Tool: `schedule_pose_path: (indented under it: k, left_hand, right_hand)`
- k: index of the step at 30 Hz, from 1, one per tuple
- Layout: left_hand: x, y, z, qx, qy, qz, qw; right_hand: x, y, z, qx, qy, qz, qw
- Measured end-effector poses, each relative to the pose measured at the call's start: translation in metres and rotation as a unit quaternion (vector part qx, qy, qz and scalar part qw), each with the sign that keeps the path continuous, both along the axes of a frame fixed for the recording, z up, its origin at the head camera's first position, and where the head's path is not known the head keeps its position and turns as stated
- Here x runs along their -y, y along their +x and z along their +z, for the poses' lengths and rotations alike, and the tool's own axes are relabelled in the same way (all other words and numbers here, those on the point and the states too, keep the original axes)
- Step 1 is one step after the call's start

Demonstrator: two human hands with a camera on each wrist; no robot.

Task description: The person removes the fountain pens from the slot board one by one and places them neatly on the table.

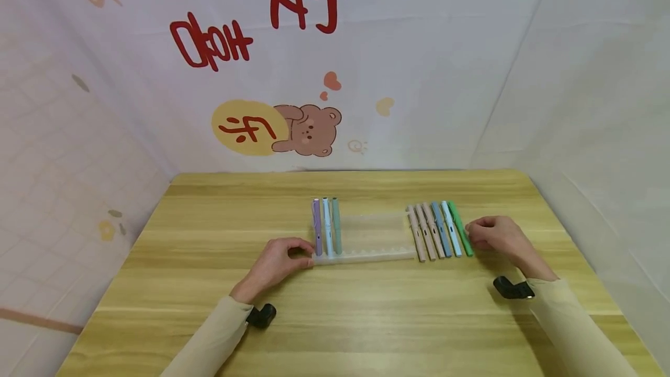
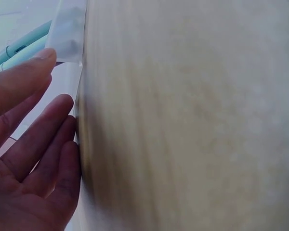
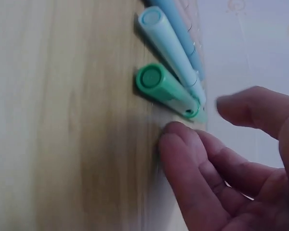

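Note:
My left hand [image 1: 280, 259] grips the near left corner of a clear plastic pen rack [image 1: 366, 257], thumb along its front edge in the left wrist view. At that end of the rack stand side by side a purple pen [image 1: 317, 228], a light blue pen [image 1: 327, 227] and a teal pen [image 1: 337, 227]. My right hand [image 1: 499, 238] is beside a green pen [image 1: 460, 230], its fingers loosely bent and the thumb apart from them. In the right wrist view, the green pen [image 3: 166, 90] lies just beyond the fingertips, outside the gap between thumb and fingers.
Left of the green pen lie another light blue pen [image 1: 451, 229], a darker blue pen [image 1: 441, 230] and three taupe pens [image 1: 425, 231] at the rack's right end. Everything is on a wood-grain table [image 1: 356, 319], with a printed white cloth [image 1: 429, 74] behind.

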State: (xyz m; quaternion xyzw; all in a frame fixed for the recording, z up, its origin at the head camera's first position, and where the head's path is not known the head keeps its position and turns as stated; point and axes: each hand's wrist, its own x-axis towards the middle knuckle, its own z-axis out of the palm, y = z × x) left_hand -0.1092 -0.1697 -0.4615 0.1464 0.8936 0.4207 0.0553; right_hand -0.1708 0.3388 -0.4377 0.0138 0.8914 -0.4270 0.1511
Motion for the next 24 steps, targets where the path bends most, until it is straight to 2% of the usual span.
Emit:
schedule_pose_path:
  k: [5, 8, 15, 24]
  left_hand:
    - [0.000, -0.001, 0.002, -0.004, 0.002, 0.001, 1.0000]
    - [0.000, 0.000, 0.002, -0.001, -0.002, 0.002, 1.0000]
    - [0.001, -0.001, 0.002, -0.003, 0.001, 0.000, 1.0000]
    - [0.000, 0.000, 0.001, 0.004, 0.008, 0.003, 1.0000]
  right_hand:
    - [0.006, 0.006, 0.005, -0.037, 0.003, -0.014, 0.9992]
    - [0.011, 0.012, 0.007, -0.081, 0.010, -0.016, 0.9965]
    - [0.025, 0.021, 0.013, -0.178, 0.000, -0.042, 0.9832]
    - [0.054, 0.038, 0.024, -0.238, -0.018, -0.047, 0.9699]
